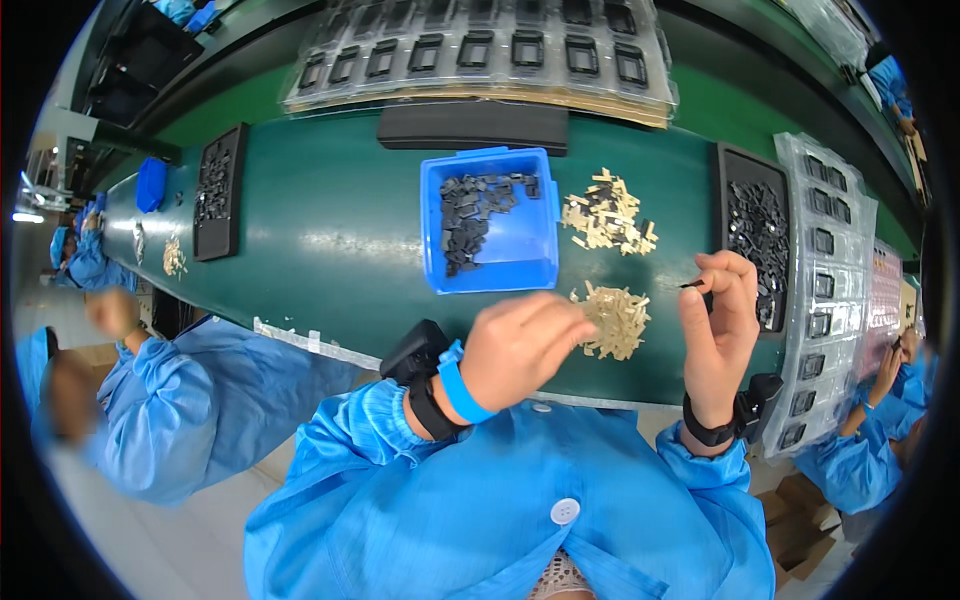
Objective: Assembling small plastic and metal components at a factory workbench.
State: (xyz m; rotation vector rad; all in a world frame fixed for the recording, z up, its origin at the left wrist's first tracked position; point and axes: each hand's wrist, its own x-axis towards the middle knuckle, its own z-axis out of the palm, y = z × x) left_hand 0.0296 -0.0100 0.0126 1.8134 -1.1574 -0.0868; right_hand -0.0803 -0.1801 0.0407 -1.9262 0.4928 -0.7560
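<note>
My right hand [724, 325] is raised near the right of the bench, thumb and forefinger pinching a small black part [692, 285]. Over the near edge of a pile of pale translucent strips [618, 322], my left hand [520, 345] has its fingers pressed together. Whatever may sit between those fingertips is hidden. Beyond that hand stands a blue plastic bin [430, 235] with many small black pieces [465, 225] in it. To the bin's right lies a second pile, cream-coloured strips [610, 212] mixed with some black pieces.
A black tray [757, 235] of black parts lies right of my right hand, beside clear plastic trays [800, 250] holding black frames. More stacked clear trays [480, 60] stand at the back, behind a long black box [470, 127]. Co-workers in blue [180, 400] sit on both sides.
</note>
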